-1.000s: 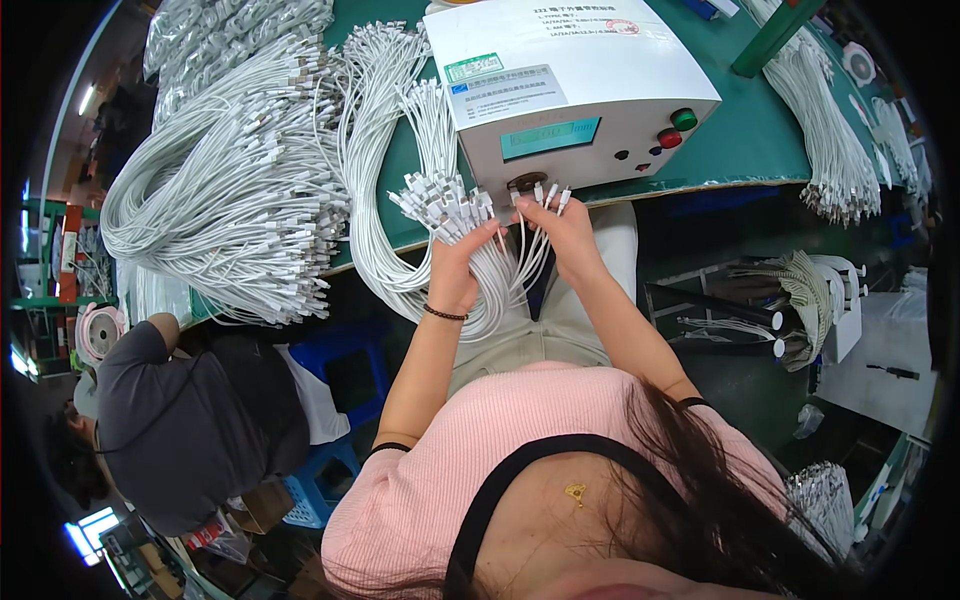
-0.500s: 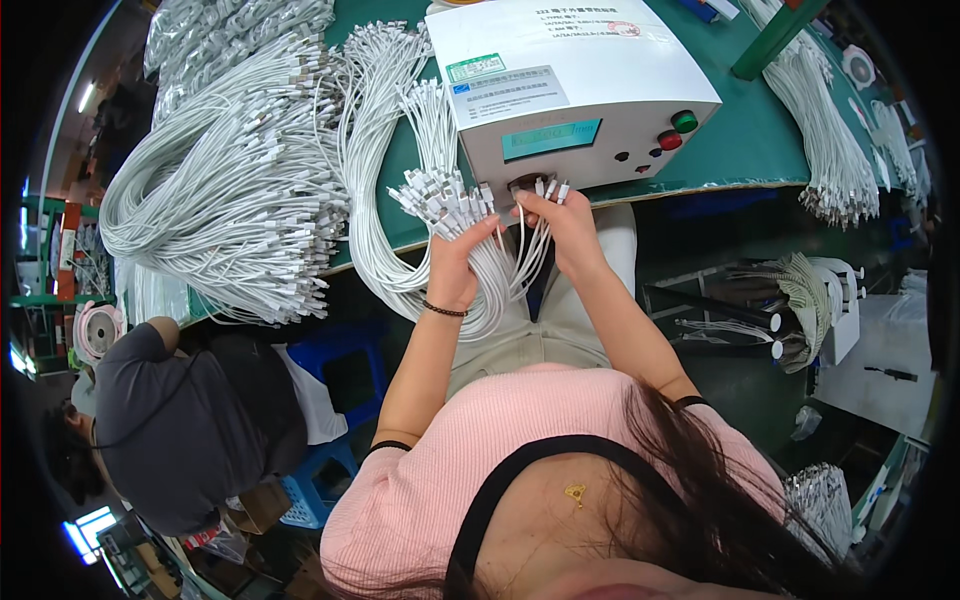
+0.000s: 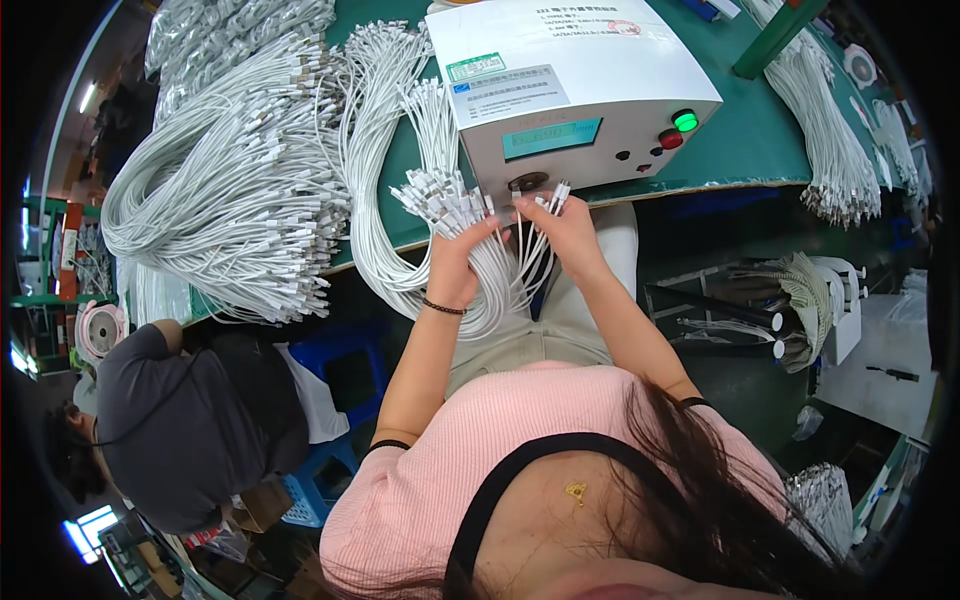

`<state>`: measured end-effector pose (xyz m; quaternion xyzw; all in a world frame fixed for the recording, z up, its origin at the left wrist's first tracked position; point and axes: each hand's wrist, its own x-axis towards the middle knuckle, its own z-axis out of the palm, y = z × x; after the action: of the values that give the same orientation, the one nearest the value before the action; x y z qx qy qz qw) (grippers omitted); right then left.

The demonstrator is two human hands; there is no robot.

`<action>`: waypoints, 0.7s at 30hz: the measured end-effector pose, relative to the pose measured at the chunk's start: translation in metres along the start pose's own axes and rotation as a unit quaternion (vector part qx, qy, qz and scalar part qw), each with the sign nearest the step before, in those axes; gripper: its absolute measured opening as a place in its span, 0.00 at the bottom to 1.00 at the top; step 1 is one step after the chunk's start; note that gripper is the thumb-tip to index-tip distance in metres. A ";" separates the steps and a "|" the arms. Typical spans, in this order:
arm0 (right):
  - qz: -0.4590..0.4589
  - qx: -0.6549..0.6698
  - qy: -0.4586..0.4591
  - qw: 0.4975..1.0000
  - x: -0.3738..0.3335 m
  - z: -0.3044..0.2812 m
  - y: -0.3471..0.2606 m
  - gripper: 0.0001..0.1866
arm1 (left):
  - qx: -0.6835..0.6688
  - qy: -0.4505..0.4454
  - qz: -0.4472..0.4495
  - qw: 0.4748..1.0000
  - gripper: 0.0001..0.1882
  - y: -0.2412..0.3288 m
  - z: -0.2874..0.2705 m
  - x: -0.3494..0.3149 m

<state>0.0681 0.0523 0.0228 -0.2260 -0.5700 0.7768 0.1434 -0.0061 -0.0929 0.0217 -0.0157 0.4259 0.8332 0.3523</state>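
A bundle of white USB cables (image 3: 450, 205) rests in my left hand (image 3: 458, 262), which is closed round it with the plugs standing up above the thumb. My right hand (image 3: 570, 238) grips a few white cables (image 3: 535, 262) near their plugs, pinching one between thumb and finger. That plug (image 3: 516, 200) points at the dark round socket (image 3: 528, 182) in the front of a white tester box (image 3: 600, 75), just short of it. A green lamp (image 3: 685, 121) on the box is lit beside a red button (image 3: 669, 139), and the screen (image 3: 553, 139) glows blue-green.
A large heap of white cables (image 3: 225, 200) covers the green table's left side, and another bundle (image 3: 825, 150) hangs over its right edge. A green post (image 3: 780, 40) rises near that bundle. At lower left a co-worker (image 3: 190, 420) sits by a blue stool (image 3: 345, 370).
My right hand has drawn the pinched plug back out of the socket, towards me. The green lamp has come on. My left hand has hardly moved.
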 end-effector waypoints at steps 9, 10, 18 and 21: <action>0.032 0.013 0.006 0.999 0.015 -0.002 -0.006 0.09 | 0.040 -0.022 0.029 0.999 0.14 0.004 0.005 0.006; 0.034 0.013 0.011 0.999 0.013 -0.002 -0.007 0.09 | 0.041 -0.019 0.033 0.998 0.13 0.003 0.005 0.006; 0.043 -0.010 -0.029 0.999 0.009 -0.002 -0.013 0.10 | 0.052 -0.027 0.031 0.998 0.12 -0.004 -0.001 0.008; 0.075 -0.050 -0.113 0.990 0.004 -0.002 -0.018 0.10 | 0.067 -0.053 0.014 0.996 0.11 -0.006 -0.001 0.005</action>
<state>0.0650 0.0616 0.0381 -0.1860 -0.6017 0.7767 0.0080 -0.0064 -0.0890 0.0152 0.0584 0.4618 0.8070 0.3633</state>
